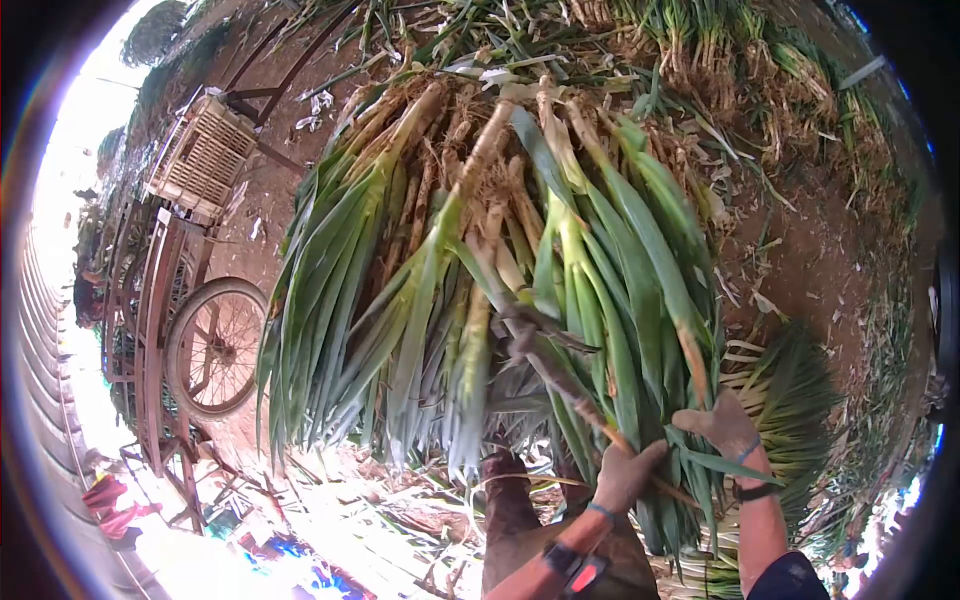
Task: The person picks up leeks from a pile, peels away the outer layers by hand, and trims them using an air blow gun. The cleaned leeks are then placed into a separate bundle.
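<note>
A big heap of leeks (575,250) lies in front of me, pale root ends at the top and green leaves fanning toward my body. My gloved left hand (628,476) is closed around a knotty grey-brown stick (562,375), which slants over the leaves. Just to its right, at the heap's lower right edge, is my gloved right hand (722,428), with thumb and fingers apart against the leaves. A loose green leaf crosses in front of its wrist. What lies under the right palm is hidden.
A cart with a spoked wheel (217,347) stands at left, carrying a woven crate (205,155). More bunches of green stalks (785,400) lie at right, and others (700,50) at top right. Leaf scraps litter the brown soil (800,240). A person in red (108,495) is at lower left.
</note>
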{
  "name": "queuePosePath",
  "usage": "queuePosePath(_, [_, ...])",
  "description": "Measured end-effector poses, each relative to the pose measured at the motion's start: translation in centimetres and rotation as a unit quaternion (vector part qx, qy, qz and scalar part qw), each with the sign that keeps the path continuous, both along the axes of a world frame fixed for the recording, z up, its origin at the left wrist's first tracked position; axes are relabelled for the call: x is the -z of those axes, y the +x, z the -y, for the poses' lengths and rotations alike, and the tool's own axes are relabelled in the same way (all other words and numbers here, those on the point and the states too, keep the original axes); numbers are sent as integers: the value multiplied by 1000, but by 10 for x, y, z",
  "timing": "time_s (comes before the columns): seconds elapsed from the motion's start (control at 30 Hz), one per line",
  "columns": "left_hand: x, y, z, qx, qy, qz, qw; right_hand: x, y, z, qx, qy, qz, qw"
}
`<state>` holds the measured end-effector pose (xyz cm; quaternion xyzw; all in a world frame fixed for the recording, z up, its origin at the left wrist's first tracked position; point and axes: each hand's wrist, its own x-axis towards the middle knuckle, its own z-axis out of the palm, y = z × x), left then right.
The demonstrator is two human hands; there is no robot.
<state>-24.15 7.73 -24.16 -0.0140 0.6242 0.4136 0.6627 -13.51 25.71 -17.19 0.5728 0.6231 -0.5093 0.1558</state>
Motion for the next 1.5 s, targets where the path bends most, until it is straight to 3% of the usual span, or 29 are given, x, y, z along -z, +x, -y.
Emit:
queuePosePath(0.07, [21, -11, -8, 22, -36, 12, 999, 52, 14, 3, 30, -37, 69, 996])
queuePosePath(0.1, [61, -6, 7, 43, -43, -13, 998, 87, 17, 9, 43, -56, 101, 992])
queuePosePath(0.17, [91, -10, 31, 99, -69, -113, 986, 151, 20, 38, 106, -37, -20, 994])
queuePosePath(0.27, [60, -62, 71, 230, -147, -242, 931, 176, 15, 64, 206, -46, -126, 969])
queuePosePath(0.3, [28, -79, 68, 203, -158, -256, 932, 176, 14, 63, 237, -48, -148, 959])
queuePosePath(0.37, [22, -91, 109, 82, -14, -214, 973, 175, 22, 52, 196, -29, -153, 968])
queuePosePath(0.4, [-30, -112, 93, 11, -63, -98, 993, 167, 24, 46, 179, -33, -132, 974])
queuePosePath(0.43, [-35, -121, 113, 29, -8, -121, 992, 159, 24, 39, 161, -37, -111, 980])
queuePosePath(0.5, [-92, -149, 106, 20, -123, -88, 988, 117, 14, 22, 131, -70, -23, 989])
queuePosePath(0.6, [-112, -186, 143, 42, -90, -164, 981, 123, 17, 12, -7, -77, 160, 984])
queuePosePath(0.67, [-135, -209, 132, 15, -87, -195, 977, 113, 10, 22, 19, -27, 120, 992])
queuePosePath(0.73, [-152, -230, 121, 54, -115, -282, 951, 108, 5, 29, 34, 4, 64, 997])
queuePosePath(0.8, [-159, -252, 126, 102, -114, -351, 924, 126, 12, 31, 30, -10, 93, 995])
queuePosePath(0.87, [-178, -277, 130, 151, -156, -348, 912, 136, 21, 34, 76, -16, 44, 996])
queuePosePath(0.93, [-227, -282, 81, 384, -306, -387, 780, 145, 33, 25, 73, -39, 41, 996])
queuePosePath(1.0, [-212, -316, 160, 292, -48, -471, 831, 164, 49, 22, 74, -31, 12, 997])
queuePosePath(1.03, [-238, -316, 136, 428, -110, -517, 733, 156, 49, 19, 68, -21, 37, 997])
queuePosePath(1.07, [-248, -321, 141, 398, -174, -462, 773, 147, 50, 21, 65, 47, 55, 995])
queuePosePath(1.13, [-266, -318, 147, 498, -148, -492, 698, 95, 38, 24, 57, 175, 90, 979])
queuePosePath(1.17, [-265, -315, 164, 408, -101, -456, 784, 80, 34, 29, 26, 282, 89, 955])
queuePosePath(1.2, [-272, -307, 169, 505, -190, -472, 697, 68, 30, 33, -4, 386, 85, 919])
queuePosePath(1.23, [-273, -299, 182, 510, -197, -476, 689, 58, 25, 37, -33, 487, 80, 869])
queuePosePath(1.3, [-251, -279, 251, 503, -214, -476, 688, 30, 6, 62, 85, 193, -83, 974])
queuePosePath(1.33, [-242, -267, 286, 494, -225, -471, 696, 19, -5, 80, 139, 35, -160, 977])
queuePosePath(1.37, [-259, -234, 246, 424, -276, -384, 772, 24, -17, 98, 20, -18, -208, 978])
queuePosePath(1.4, [-242, -216, 304, 430, -219, -347, 804, 33, -31, 118, -100, -67, -253, 960])
queuePosePath(1.43, [-247, -191, 291, 306, -253, -278, 875, 30, -48, 143, 22, -249, -310, 917])
queuePosePath(1.47, [-237, -173, 305, 430, -36, -401, 808, 26, -65, 168, 142, -420, -349, 826])
queuePosePath(1.5, [-229, -155, 284, 604, 11, -440, 664, 21, -80, 185, 227, -489, -353, 764])
